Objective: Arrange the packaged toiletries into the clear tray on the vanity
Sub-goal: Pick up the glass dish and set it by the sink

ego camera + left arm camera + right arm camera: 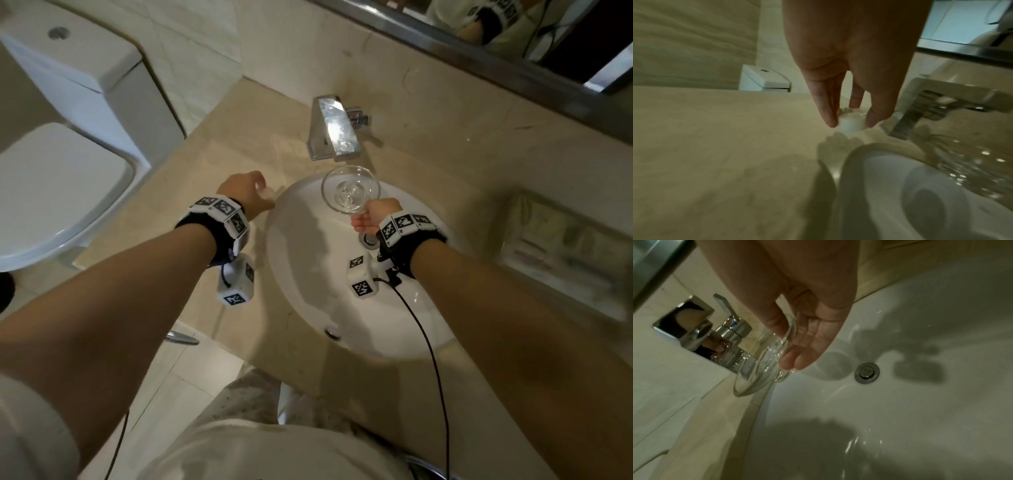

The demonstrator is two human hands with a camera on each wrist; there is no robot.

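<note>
Your two hands each hold one small item at the sink.

Your right hand [375,214] pinches the rim of a round clear glass dish [350,193] between thumb and fingers [795,360], holding it tilted in the air over the back of the white oval basin [301,274], just in front of the square chrome faucet [334,128]. Your left hand [245,193] points down at the beige stone vanity top [191,178] left of the basin, fingertips [828,116] closed around a small round white packaged toiletry [851,124] that sits at or just above the surface. The rectangular clear tray [561,253] with blurred packets inside lies on the vanity well to the right of the basin.
</note>
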